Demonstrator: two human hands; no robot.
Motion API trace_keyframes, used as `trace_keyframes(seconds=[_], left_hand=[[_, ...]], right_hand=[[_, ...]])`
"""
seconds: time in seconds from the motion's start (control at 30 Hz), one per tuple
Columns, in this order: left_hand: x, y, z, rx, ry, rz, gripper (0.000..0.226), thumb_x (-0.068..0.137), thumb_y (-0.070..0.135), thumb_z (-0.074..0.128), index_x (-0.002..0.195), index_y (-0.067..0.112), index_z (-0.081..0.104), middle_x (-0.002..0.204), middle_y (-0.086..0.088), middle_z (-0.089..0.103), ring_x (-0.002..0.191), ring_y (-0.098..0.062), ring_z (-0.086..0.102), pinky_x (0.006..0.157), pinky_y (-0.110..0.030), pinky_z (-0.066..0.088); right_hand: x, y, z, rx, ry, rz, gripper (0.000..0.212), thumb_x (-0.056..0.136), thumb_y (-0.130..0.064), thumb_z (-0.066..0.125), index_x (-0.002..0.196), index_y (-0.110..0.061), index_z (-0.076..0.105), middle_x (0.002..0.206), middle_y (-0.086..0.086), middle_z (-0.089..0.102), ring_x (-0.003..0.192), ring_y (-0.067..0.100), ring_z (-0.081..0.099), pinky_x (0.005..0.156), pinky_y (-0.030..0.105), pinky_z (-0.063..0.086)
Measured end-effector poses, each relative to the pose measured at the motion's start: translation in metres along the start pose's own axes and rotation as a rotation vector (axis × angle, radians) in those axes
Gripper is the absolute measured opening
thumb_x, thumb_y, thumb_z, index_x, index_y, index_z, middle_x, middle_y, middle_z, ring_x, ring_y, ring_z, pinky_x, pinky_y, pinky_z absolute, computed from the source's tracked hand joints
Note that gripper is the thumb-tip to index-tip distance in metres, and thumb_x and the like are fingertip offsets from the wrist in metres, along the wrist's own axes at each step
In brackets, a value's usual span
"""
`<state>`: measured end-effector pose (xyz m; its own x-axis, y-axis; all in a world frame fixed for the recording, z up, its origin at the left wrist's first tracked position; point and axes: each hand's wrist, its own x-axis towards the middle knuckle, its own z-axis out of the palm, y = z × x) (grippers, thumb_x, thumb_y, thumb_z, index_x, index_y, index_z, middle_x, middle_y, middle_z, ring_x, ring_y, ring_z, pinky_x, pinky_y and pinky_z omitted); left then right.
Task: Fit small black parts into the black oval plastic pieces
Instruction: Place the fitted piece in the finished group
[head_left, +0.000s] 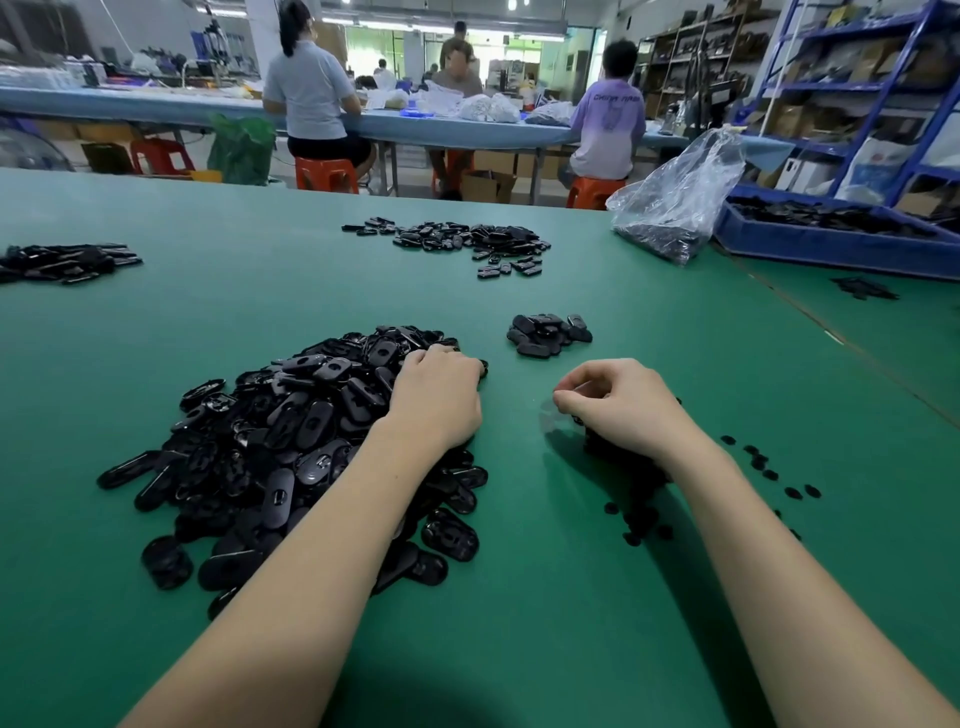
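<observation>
On green bench mat, both hands down in black parts, picking.

Left hand (435, 400) rests knuckles-up on big pile of oval plastic pieces (291, 441), fingers curled into it; whether it grips one, cannot tell. Right hand (621, 402) curls over small round inserts (639, 512), fingertips bunched, apparently pinching; what, cannot tell. Small done-looking stack (548, 334) beyond, more piles (467, 241) farther, clear bag (675, 202) far right. Risk: loose inserts scatter or roll away when the forearm drags across; black-on-black makes misfit easy to miss.
</observation>
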<state>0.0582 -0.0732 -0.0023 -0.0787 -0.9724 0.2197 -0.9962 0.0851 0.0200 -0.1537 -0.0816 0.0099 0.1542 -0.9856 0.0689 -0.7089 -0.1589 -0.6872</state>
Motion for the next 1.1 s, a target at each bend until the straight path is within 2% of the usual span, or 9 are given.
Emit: trace_keyframes(seconds=[0.2,0.5,0.6,0.67,0.7,0.77,0.87,0.97,1.1], left_hand=[[-0.002,-0.002,-0.005,-0.155,0.094,-0.044,0.031,0.093,0.015,0.057,0.120,0.029,0.063,0.117,0.002,0.067,0.120,-0.025,0.049,0.102,-0.037,0.035],[-0.004,0.001,-0.010,-0.280,0.203,-0.012,0.027,0.093,0.015,0.059,0.117,0.025,0.061,0.108,0.008,0.071,0.110,-0.021,0.054,0.098,-0.034,0.034],[-0.004,0.005,-0.014,-0.506,0.240,0.012,0.025,0.092,0.011,0.059,0.115,0.022,0.063,0.106,0.006,0.073,0.099,-0.020,0.064,0.094,-0.034,0.047],[-0.005,0.010,-0.017,-0.723,0.253,0.017,0.023,0.092,0.008,0.062,0.112,0.021,0.064,0.103,0.004,0.072,0.086,-0.015,0.067,0.083,-0.019,0.051],[-0.005,0.013,-0.018,-0.781,0.256,0.013,0.024,0.091,0.008,0.064,0.110,0.021,0.065,0.104,0.004,0.071,0.080,-0.013,0.066,0.076,-0.008,0.047],[-0.004,0.019,-0.018,-0.838,0.244,-0.016,0.025,0.088,0.008,0.068,0.108,0.023,0.066,0.104,0.006,0.069,0.071,-0.012,0.062,0.067,-0.001,0.040],[-0.005,0.026,-0.015,-0.946,0.187,-0.075,0.025,0.084,0.010,0.075,0.103,0.024,0.067,0.099,0.007,0.069,0.065,-0.004,0.061,0.070,-0.006,0.044],[-0.007,0.030,-0.013,-1.056,0.145,-0.122,0.024,0.081,0.008,0.076,0.100,0.022,0.069,0.096,0.005,0.071,0.074,-0.013,0.070,0.079,-0.023,0.055],[-0.008,0.032,-0.011,-1.206,0.122,-0.122,0.020,0.083,0.007,0.076,0.097,0.022,0.070,0.093,0.006,0.077,0.062,-0.008,0.063,0.067,-0.031,0.062]], right_hand=[[0.000,0.001,0.002,-0.043,0.003,-0.015,0.005,0.087,-0.037,0.071,0.084,-0.035,0.074,0.085,-0.018,0.072,0.083,-0.001,0.065,0.069,0.023,0.047],[0.001,0.003,0.000,-0.043,0.021,-0.023,0.006,0.086,-0.038,0.070,0.083,-0.035,0.075,0.081,-0.018,0.072,0.079,-0.003,0.064,0.065,0.022,0.045],[0.001,0.002,-0.003,-0.036,0.030,-0.021,0.006,0.087,-0.037,0.070,0.083,-0.035,0.074,0.081,-0.018,0.072,0.079,-0.002,0.064,0.067,0.024,0.046],[0.001,0.003,-0.007,-0.042,0.062,-0.002,0.008,0.088,-0.036,0.068,0.084,-0.035,0.074,0.082,-0.019,0.072,0.082,-0.001,0.064,0.071,0.026,0.048],[0.001,0.004,-0.010,-0.041,0.086,0.010,0.009,0.089,-0.036,0.067,0.084,-0.035,0.074,0.082,-0.019,0.072,0.084,0.000,0.064,0.073,0.027,0.049],[0.001,0.006,-0.015,-0.044,0.127,0.030,0.011,0.091,-0.032,0.065,0.085,-0.036,0.073,0.082,-0.019,0.072,0.085,0.002,0.065,0.073,0.028,0.048],[0.000,0.010,-0.018,-0.097,0.133,0.047,0.011,0.090,-0.028,0.065,0.085,-0.036,0.072,0.083,-0.019,0.070,0.088,0.009,0.066,0.077,0.029,0.052],[-0.002,0.009,-0.014,-0.190,0.117,0.042,0.008,0.087,-0.030,0.069,0.083,-0.037,0.071,0.085,-0.019,0.070,0.091,0.012,0.066,0.083,0.031,0.054],[-0.003,0.004,-0.005,-0.331,0.113,-0.006,0.010,0.088,-0.036,0.069,0.096,-0.037,0.075,0.092,-0.013,0.068,0.101,0.018,0.063,0.080,0.030,0.052]])
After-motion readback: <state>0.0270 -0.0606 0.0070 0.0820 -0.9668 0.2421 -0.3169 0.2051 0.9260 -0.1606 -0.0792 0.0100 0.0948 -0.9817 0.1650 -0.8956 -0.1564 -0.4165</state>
